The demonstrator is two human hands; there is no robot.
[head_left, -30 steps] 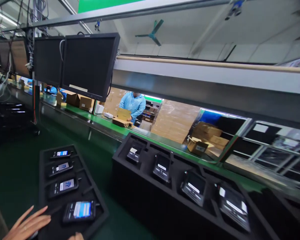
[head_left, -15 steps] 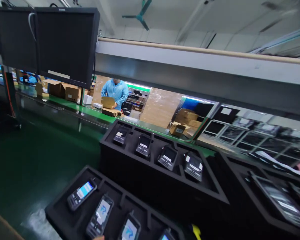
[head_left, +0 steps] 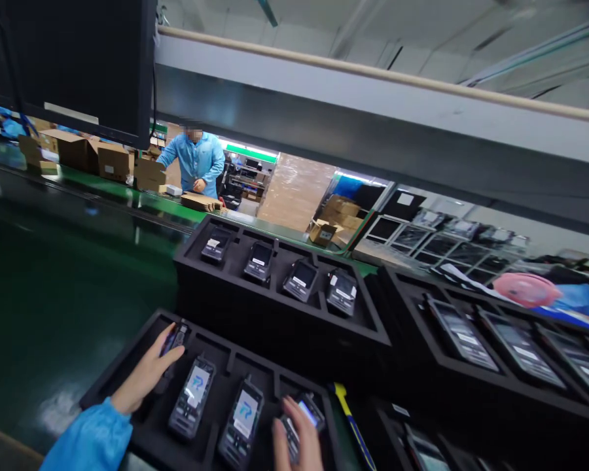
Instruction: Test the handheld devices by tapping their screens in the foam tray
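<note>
Head view, only one. Near foam tray (head_left: pixel 224 373) as landmark: four handheld terminals sit in it, one per slot. Left hand (head_left: pixel 147 373) is closed round the leftmost terminal (head_left: pixel 179 337), which looks tipped onto its edge, thumb one side, fingers the other. Right hand (head_left: pixel 302 438) is half curled, thumb and fingers either side of the rightmost terminal (head_left: pixel 310 412); blurred, can't tell if it grips.

Progress, as judged: second terminal (head_left: pixel 192 396) and third terminal (head_left: pixel 241 422) lie face up, screens lit with a blue logo, apparently powered; the rightmost screen glows too. The outer pair looks like the part in hand, neither clear of the near tray. Behind the near tray, a raised foam tray (head_left: pixel 275 320) carries four dark-screened terminals (head_left: pixel 300 280), apparently off, untouched. Foam tray (head_left: pixel 471 366) right of the near tray holds more, none being handled.

Hard to see: leftmost screen mostly hidden by the hand; rightmost partly covered; near tray's front edge cut off. Yellow-and-blue tool (head_left: pixel 351 418) just right of the near tray, type unclear. Lower-right terminals (head_left: pixel 425 451) cropped and dim.
</note>
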